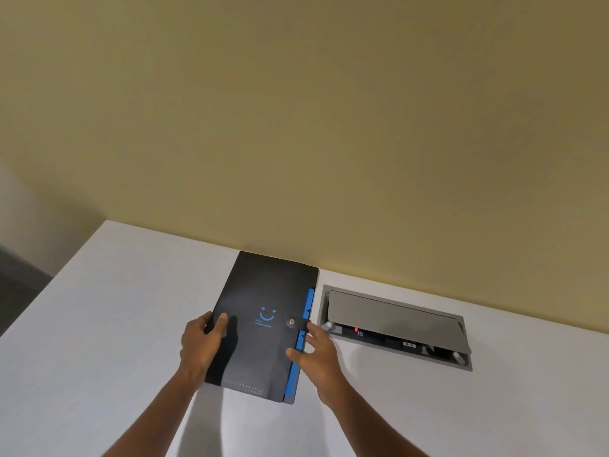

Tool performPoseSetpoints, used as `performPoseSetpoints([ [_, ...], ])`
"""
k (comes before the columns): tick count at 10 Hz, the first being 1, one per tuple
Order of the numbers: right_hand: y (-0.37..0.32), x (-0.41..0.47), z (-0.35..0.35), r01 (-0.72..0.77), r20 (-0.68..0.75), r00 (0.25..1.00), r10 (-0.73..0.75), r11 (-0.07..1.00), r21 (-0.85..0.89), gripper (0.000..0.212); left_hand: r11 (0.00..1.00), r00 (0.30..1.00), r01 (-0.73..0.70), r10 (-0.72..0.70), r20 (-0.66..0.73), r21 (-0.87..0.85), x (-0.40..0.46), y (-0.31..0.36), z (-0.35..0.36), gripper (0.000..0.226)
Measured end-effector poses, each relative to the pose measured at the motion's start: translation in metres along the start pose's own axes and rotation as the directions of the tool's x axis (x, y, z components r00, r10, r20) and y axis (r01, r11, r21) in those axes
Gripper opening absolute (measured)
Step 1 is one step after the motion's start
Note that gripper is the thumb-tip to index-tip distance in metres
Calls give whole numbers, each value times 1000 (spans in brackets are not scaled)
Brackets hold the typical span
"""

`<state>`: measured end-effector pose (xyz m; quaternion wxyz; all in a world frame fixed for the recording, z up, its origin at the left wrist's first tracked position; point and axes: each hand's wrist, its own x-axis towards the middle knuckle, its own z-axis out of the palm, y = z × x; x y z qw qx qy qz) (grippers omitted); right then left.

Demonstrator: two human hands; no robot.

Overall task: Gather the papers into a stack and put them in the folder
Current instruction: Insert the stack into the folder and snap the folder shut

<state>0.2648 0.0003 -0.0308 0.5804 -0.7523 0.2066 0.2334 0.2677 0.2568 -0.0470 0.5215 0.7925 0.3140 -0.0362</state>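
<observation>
- Right hand: at the folder's right edge, fingers spread, thumb on the cover, fingertips by the snap strap.
- Left hand: clamped on the folder's left edge, thumb on top.
- Risk, as I judge it: no loose papers show; if the snap is closed, pulling the strap carelessly could slide the folder toward the open cable box to its right.
- Count: one folder, one cable box, two hands, one table.

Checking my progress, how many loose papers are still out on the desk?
0. Only the closed black folder lies on the white desk; any papers inside are hidden.
</observation>
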Motion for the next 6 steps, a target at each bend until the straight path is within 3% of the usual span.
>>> performPoseSetpoints([
  [2, 0, 7, 1, -12, -8, 1000, 12, 1000, 2, 80, 1000, 1000, -17, 17, 11, 9, 4, 3, 3, 50],
  [4, 1, 7, -3, -1, 12, 1000, 1, 1000, -11, 83, 1000, 1000, -22, 21, -17, -5, -4, 9, 2, 37],
  [5, 4, -1, -7, -39, 17, 999, 39, 999, -15, 82, 999, 999, 23, -21, -42, 31, -10, 10, -1, 65],
  [6, 35, -18, -20, -40, 26, 999, 42, 996, -84, 78, 993, 997, -10, 18, -72, 115, -30, 2, 1, 60],
])
